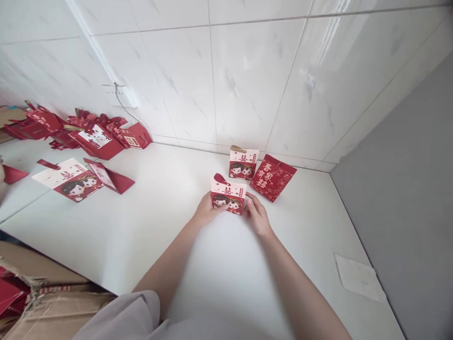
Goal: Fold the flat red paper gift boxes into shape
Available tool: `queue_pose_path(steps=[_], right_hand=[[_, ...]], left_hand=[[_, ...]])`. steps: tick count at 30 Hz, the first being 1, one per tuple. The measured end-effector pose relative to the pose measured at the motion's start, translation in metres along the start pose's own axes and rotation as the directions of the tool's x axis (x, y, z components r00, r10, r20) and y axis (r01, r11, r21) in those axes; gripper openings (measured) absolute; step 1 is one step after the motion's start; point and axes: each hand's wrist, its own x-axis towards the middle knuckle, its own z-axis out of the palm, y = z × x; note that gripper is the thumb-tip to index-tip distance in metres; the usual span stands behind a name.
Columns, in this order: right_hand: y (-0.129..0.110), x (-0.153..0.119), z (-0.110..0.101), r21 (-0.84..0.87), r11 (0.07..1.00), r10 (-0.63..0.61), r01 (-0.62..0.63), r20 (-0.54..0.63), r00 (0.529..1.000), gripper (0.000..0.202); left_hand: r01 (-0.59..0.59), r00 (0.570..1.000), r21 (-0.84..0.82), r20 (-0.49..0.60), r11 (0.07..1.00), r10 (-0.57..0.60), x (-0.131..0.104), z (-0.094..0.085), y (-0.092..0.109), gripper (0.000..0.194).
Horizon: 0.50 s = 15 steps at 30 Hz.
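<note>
A small red-and-white gift bag [229, 190] with two cartoon faces and a red ribbon handle is upright between my hands, above the white table. My left hand [207, 210] grips its left side, thumb across the lower front. At the right edge, my right hand [259, 216] has its fingers curled round the side, partly hidden behind the bag. Just beyond stands a matching gift bag [242, 163] with a tan handle. A red gift bag [273, 178] with gold-toned Chinese characters leans beside it on the right.
Far left, more red gift bags [102, 141] cluster along the tiled wall. A cartoon-faced bag [76, 182] and a red folded bag [115, 179] lie nearer. An open cardboard box [53, 307] sits below the table's left edge. A grey panel [399, 189] borders the right side.
</note>
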Motion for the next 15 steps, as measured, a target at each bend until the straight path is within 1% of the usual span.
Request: queue_pose_path(steps=[1, 2, 3, 5, 7, 8, 9, 10, 12, 13, 14, 15], right_hand=[[-0.002, -0.004, 0.000, -0.029, 0.999, -0.039, 0.040, 0.028, 0.999, 0.054], [-0.005, -0.008, 0.002, -0.050, 0.995, -0.086, 0.090, 0.072, 0.994, 0.053], [-0.007, -0.012, 0.004, -0.064, 0.988, -0.129, 0.138, 0.131, 0.983, 0.054], [-0.010, -0.021, 0.011, -0.089, 0.978, -0.165, 0.191, 0.241, 0.956, 0.059], [-0.011, -0.030, 0.022, -0.107, 0.981, -0.126, 0.162, 0.284, 0.951, 0.061], [-0.012, -0.034, 0.028, -0.087, 0.988, -0.095, 0.126, 0.291, 0.952, 0.057], [-0.012, -0.038, 0.035, -0.036, 0.996, -0.066, 0.081, 0.299, 0.952, 0.053], [-0.014, -0.042, 0.041, 0.042, 0.999, -0.043, 0.031, 0.309, 0.950, 0.049], [-0.018, -0.050, 0.054, 0.223, 0.972, -0.013, -0.070, 0.353, 0.936, 0.045], [-0.021, -0.054, 0.059, 0.300, 0.947, -0.010, -0.117, 0.389, 0.921, 0.044], [-0.024, -0.058, 0.063, 0.352, 0.922, -0.014, -0.159, 0.442, 0.897, 0.043], [-0.027, -0.061, 0.067, 0.381, 0.904, -0.027, -0.194, 0.504, 0.863, 0.043]], left_hand=[[-0.056, 0.998, 0.087, 0.035, 0.995, 0.053, -0.008, -0.005, -0.001, 0.045], [-0.096, 0.995, 0.171, 0.046, 0.981, 0.090, -0.018, -0.009, -0.002, 0.047], [-0.111, 0.994, 0.240, 0.041, 0.964, 0.104, -0.028, -0.014, -0.002, 0.048], [-0.082, 0.997, 0.309, 0.029, 0.947, 0.077, -0.052, -0.023, -0.002, 0.047], [-0.020, 1.000, 0.299, 0.025, 0.954, 0.013, -0.075, -0.033, 0.002, 0.043], [0.021, 1.000, 0.274, 0.002, 0.961, -0.022, -0.087, -0.036, 0.005, 0.044], [0.068, 0.997, 0.228, -0.036, 0.971, -0.061, -0.098, -0.039, 0.009, 0.047], [0.119, 0.991, 0.149, -0.087, 0.982, -0.106, -0.109, -0.041, 0.012, 0.054], [0.196, 0.961, -0.107, -0.176, 0.975, -0.212, -0.127, -0.043, 0.019, 0.078], [0.217, 0.945, -0.249, -0.187, 0.944, -0.267, -0.135, -0.043, 0.022, 0.086], [0.234, 0.933, -0.365, -0.176, 0.901, -0.314, -0.141, -0.043, 0.023, 0.088], [0.249, 0.925, -0.442, -0.157, 0.862, -0.347, -0.147, -0.045, 0.024, 0.087]])
